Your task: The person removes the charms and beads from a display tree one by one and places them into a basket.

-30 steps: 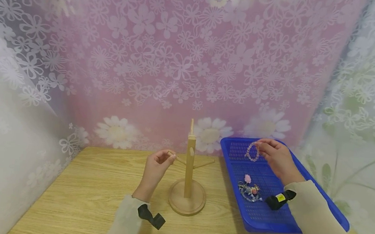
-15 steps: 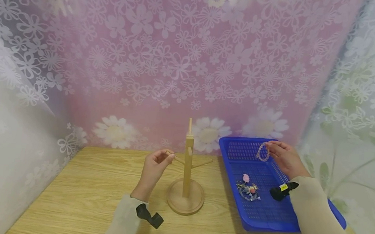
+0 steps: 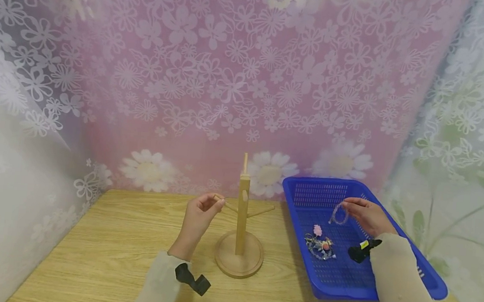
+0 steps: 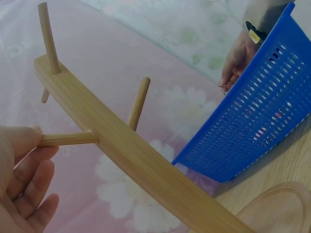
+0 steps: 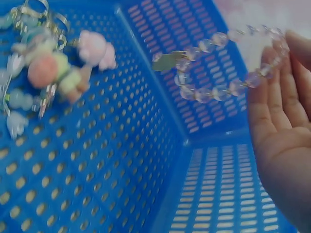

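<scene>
A wooden stand [image 3: 242,217] with several pegs rises from a round base [image 3: 238,269]. My left hand [image 3: 200,214] pinches the tip of its left peg [image 4: 70,139] between thumb and forefinger. Over the blue basket [image 3: 315,289], my right hand [image 3: 369,217] pinches a bracelet of clear pinkish beads [image 3: 339,214] at one side. The bracelet hangs as a loop above the basket floor. A small gold-coloured charm [image 5: 170,60] shows on it in the right wrist view.
Inside the basket, toward its left side, lie keychains and beaded pieces [image 3: 321,247]. A pink bear-like charm [image 5: 95,50] is among them. The wooden table [image 3: 133,237] meets a flower-patterned pink cloth [image 3: 212,96] at the back.
My right hand moved right with the bracelet, then lowered it further into the basket. The left hand has stayed on the peg.
</scene>
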{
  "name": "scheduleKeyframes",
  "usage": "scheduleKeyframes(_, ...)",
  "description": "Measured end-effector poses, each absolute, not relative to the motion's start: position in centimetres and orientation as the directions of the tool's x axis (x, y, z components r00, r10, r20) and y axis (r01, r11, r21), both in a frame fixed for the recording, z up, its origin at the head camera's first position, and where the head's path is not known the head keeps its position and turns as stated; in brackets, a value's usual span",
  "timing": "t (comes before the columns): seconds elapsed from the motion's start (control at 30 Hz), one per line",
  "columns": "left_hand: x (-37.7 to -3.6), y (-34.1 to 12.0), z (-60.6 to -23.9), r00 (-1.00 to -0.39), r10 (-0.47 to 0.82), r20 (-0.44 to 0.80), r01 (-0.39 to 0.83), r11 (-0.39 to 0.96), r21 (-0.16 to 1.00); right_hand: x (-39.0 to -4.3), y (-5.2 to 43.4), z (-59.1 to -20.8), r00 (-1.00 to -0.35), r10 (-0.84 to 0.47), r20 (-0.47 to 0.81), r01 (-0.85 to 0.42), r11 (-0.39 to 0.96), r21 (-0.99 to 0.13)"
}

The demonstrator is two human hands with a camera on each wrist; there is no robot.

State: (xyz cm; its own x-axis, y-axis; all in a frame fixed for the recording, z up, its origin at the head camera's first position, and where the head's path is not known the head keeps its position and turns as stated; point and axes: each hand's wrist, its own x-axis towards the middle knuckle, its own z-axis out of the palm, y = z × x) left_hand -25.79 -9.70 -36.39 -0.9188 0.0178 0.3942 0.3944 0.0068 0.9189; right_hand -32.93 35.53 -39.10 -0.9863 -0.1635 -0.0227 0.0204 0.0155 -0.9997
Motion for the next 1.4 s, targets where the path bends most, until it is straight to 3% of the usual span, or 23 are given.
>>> scheduleKeyframes(0.17, -25.8, -9.7, -36.3, -0.915, 0.017, 0.403, 0.403, 0.012, 0.915, -33.0, 35.9, -39.8, -0.981, -0.185, -0.049, 0.017, 0.173, -0.985)
scheduleKeyframes(0.93, -25.8, -10.0, -36.5, -0.914, 0.035, 0.404, 0.405, 0.033, 0.914, -33.1, 36.0, -41.0, -0.964, -0.206, -0.168, 0.088, 0.351, -0.932)
scheduleKeyframes(1.27, -25.7, -10.0, -36.5, -0.915, 0.028, 0.401, 0.402, 0.026, 0.915, -33.1, 35.7, -40.6, -0.962, -0.243, -0.127, 0.074, 0.216, -0.974)
scheduleKeyframes(1.4, -25.9, -10.0, -36.5, -0.91, 0.042, 0.412, 0.413, 0.019, 0.911, -33.1, 35.6, -40.2, -0.968, -0.214, -0.128, 0.079, 0.224, -0.971)
